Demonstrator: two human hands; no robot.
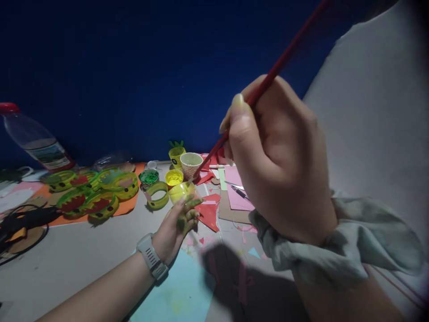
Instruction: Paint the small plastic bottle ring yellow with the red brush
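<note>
Pinched between thumb and fingers of my right hand [278, 156] is a thin red paintbrush [288, 51], slanting down to the left. Its lower end is near a yellow-painted cup [179, 191]. Green and yellow paint stains my left hand [177, 223], whose fingers are closed around the lower right side of that cup. Behind the cup stands a speckled white paper cup [191, 164]. Cups of yellow paint [174, 178] and green paint [149, 177] are beside it, with a yellow-green ring [158, 202] to the left.
Several painted rings [100, 203] lie on orange paper [133, 205] at left, near a bottle [43, 150] and black cables [27, 223]. Red scraps [209, 214], pink sheets [239, 199] and a pen [239, 192] lie right of centre. Blue paper [177, 286] is in front.
</note>
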